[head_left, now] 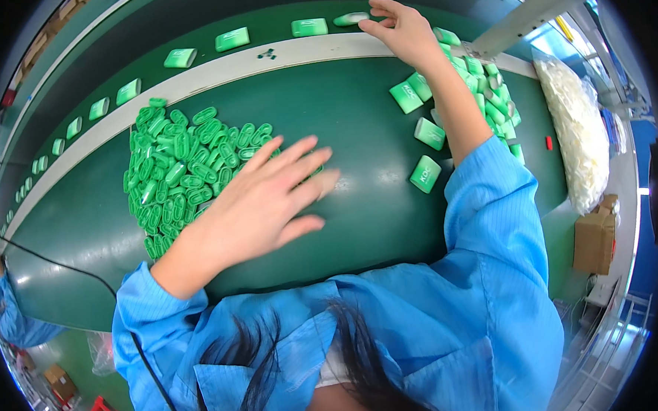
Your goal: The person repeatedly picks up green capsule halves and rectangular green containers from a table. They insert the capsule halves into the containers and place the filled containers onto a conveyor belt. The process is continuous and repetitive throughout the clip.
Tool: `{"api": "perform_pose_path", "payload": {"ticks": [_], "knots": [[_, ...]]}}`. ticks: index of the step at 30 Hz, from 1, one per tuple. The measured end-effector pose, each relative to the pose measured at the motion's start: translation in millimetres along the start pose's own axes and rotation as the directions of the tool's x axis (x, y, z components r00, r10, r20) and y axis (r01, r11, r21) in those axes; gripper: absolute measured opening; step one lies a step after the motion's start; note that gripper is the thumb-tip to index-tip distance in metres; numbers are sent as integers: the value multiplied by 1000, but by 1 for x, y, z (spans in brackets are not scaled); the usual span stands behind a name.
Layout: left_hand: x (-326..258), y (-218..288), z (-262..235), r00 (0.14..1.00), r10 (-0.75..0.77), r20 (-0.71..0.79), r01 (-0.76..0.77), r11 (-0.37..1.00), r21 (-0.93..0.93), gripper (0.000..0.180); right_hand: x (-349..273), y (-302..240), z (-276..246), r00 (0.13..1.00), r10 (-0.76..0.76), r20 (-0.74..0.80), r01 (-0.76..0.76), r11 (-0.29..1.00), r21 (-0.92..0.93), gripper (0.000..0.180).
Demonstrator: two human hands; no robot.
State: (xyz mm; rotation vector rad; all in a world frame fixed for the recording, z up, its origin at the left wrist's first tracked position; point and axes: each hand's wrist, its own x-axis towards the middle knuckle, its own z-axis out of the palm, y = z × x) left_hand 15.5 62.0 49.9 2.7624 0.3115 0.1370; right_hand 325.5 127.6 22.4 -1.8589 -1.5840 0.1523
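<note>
At nine o'clock, finished green cases rode the belt in a row, so I judged much was done; a heap of green clips remained on the counter. My left hand lay spread and empty at its edge. At one o'clock my right hand reached out, fingers loose on a case; more cases waited.
</note>
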Motion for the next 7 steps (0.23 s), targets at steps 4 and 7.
{"api": "perform_pose_path", "payload": {"ticks": [4,7], "knots": [[-53,1,10,999,30,40,-34,995,96,68,-68,-24,-53,975,-175,137,156,978,142,47],[-69,-7,25,999,1,34,-7,985,174,71,-115,-17,-69,919,-362,153,367,930,-1,46]]}}
